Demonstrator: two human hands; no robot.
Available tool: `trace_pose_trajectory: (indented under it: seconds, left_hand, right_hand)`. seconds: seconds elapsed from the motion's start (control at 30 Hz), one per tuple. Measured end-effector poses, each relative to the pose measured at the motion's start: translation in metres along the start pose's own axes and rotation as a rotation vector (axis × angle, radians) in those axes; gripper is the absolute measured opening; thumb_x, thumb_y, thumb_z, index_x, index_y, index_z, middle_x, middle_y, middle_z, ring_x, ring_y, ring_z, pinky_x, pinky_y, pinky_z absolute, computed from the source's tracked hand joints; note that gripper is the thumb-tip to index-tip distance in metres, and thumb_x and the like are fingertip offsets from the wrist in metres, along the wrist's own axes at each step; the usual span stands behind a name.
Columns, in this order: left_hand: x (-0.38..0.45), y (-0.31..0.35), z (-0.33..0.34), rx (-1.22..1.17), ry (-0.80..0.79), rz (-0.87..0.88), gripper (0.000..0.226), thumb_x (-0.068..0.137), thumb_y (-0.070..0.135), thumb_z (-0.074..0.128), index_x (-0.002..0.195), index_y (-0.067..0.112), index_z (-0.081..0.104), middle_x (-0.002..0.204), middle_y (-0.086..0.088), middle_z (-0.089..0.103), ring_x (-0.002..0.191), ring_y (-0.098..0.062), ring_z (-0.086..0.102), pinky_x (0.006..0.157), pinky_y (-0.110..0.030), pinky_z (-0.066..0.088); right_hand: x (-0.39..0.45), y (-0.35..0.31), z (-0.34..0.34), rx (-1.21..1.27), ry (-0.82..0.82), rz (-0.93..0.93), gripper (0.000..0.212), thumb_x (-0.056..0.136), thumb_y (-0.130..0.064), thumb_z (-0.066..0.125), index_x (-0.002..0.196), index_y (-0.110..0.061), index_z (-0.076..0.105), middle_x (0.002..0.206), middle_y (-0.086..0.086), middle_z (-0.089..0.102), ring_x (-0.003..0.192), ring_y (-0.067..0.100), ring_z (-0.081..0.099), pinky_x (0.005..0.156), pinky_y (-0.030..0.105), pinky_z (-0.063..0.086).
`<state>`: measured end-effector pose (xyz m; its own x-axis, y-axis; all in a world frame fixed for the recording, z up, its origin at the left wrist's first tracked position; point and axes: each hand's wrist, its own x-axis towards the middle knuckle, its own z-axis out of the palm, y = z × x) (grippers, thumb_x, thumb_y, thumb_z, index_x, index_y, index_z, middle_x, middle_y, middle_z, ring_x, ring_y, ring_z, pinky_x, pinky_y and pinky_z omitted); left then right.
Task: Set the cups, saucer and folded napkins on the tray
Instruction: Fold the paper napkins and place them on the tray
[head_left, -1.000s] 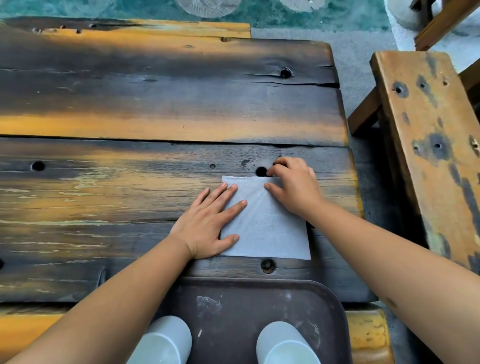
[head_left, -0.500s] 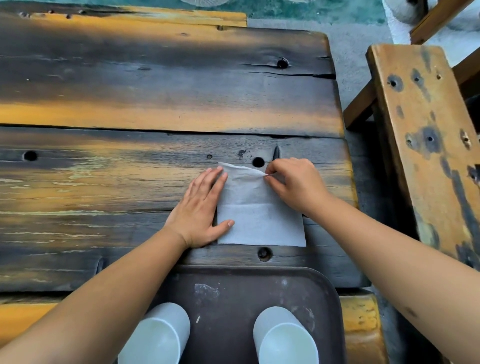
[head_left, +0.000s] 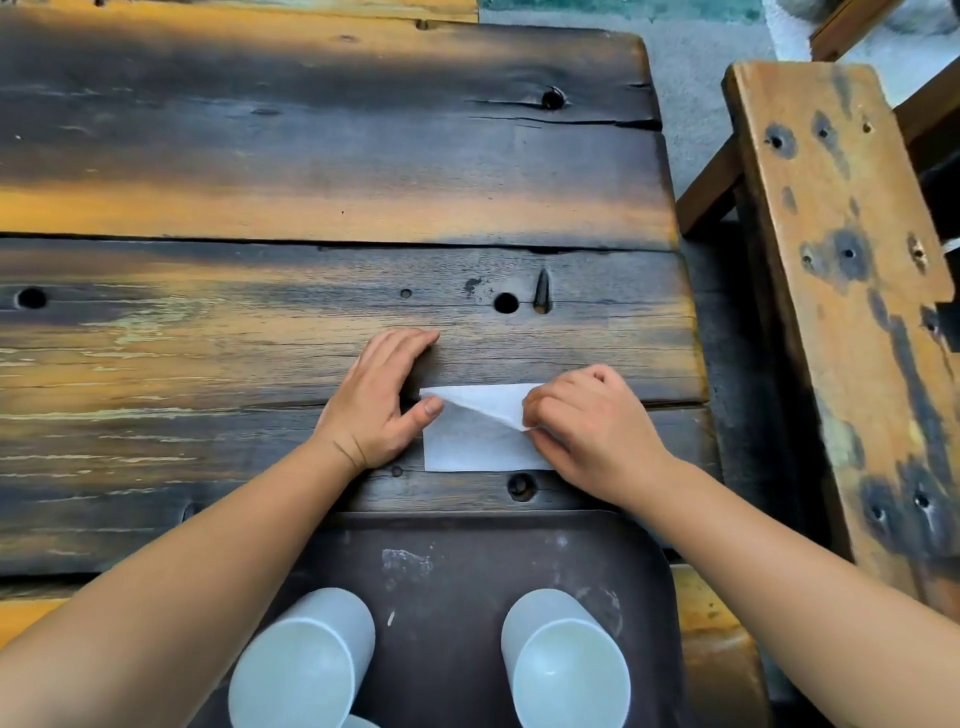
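Note:
A white paper napkin (head_left: 470, 441) lies on the wooden table (head_left: 311, 182), its far half folded back toward me. My right hand (head_left: 587, 426) pinches the folded-over corner at the napkin's right side. My left hand (head_left: 379, 400) rests flat on the table at the napkin's left edge, thumb pressing its upper left corner. Close to me lies a dark brown tray (head_left: 467, 551). Two white cups stand on it: one cup (head_left: 306, 660) on the left, the other cup (head_left: 566, 660) on the right. No saucer is in view.
A wooden bench (head_left: 841, 291) runs along the right of the table, with a narrow gap of grey floor between them. The table planks have several knot holes and cracks. The table's right edge lies just past my right hand.
My right hand has pulled the napkin's far edge toward me, folding it roughly in half. My left hand slid left off the napkin, keeping only the thumb on it.

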<state>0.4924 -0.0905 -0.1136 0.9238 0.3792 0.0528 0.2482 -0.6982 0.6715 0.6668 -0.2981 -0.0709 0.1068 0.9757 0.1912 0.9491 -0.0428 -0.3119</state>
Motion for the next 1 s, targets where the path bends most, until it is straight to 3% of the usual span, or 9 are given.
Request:
trace_pose_trajectory:
  seconds: [0.23,0.37,0.47,0.67,0.87,1.0]
  left_hand:
    - [0.001,-0.004,-0.003,-0.125,0.026,0.006,0.103,0.082,0.085,0.024,0.130,0.000,0.056,0.126,-0.014,0.061,0.118,-0.030,0.054,0.103,-0.043,0.037]
    - [0.002,-0.005,-0.001,0.066,-0.037,0.045,0.079,0.091,0.069,0.030,0.126,0.007,0.063,0.124,-0.010,0.061,0.118,-0.027,0.051,0.101,-0.045,0.036]
    - [0.002,-0.004,0.004,0.215,-0.043,0.050,0.053,0.086,0.052,0.050,0.120,0.015,0.067,0.123,-0.007,0.058,0.119,-0.027,0.049,0.102,-0.045,0.034]
    - [0.001,-0.004,0.004,0.270,-0.059,0.060,0.041,0.083,0.045,0.059,0.113,0.019,0.069,0.123,-0.005,0.057,0.119,-0.028,0.049,0.101,-0.046,0.033]
    - [0.002,0.000,0.004,0.290,-0.081,0.062,0.040,0.084,0.048,0.057,0.111,0.022,0.071,0.122,-0.005,0.058,0.118,-0.029,0.049,0.100,-0.047,0.033]
    - [0.002,-0.001,0.004,0.342,-0.129,0.050,0.049,0.087,0.058,0.052,0.121,0.027,0.067,0.126,-0.006,0.056,0.121,-0.029,0.045,0.102,-0.047,0.030]
  right_hand:
    - [-0.017,-0.004,0.011,0.001,-0.117,-0.023,0.014,0.088,-0.029,0.062,0.085,-0.017,0.068,0.101,-0.004,0.071,0.086,0.027,0.065,0.074,0.040,0.047]
    - [-0.023,-0.003,0.017,0.004,-0.160,-0.009,0.026,0.086,-0.043,0.063,0.086,-0.018,0.068,0.103,-0.005,0.071,0.087,0.024,0.062,0.073,0.040,0.045]
    - [-0.021,0.004,0.020,0.023,-0.115,0.127,0.029,0.090,-0.041,0.059,0.099,-0.016,0.069,0.110,-0.002,0.069,0.095,0.027,0.063,0.078,0.043,0.046]
    - [-0.006,0.032,0.017,0.067,-0.079,0.515,0.031,0.087,-0.019,0.067,0.118,-0.013,0.066,0.124,0.004,0.062,0.112,0.032,0.053,0.093,0.045,0.041]
    - [-0.005,0.037,0.014,0.062,-0.109,0.490,0.010,0.087,-0.017,0.067,0.096,-0.014,0.070,0.118,0.002,0.064,0.110,0.032,0.053,0.092,0.044,0.044]
    - [-0.005,0.035,0.012,0.074,-0.101,0.453,0.004,0.091,-0.014,0.061,0.092,-0.011,0.064,0.099,0.003,0.066,0.097,0.032,0.056,0.086,0.045,0.046]
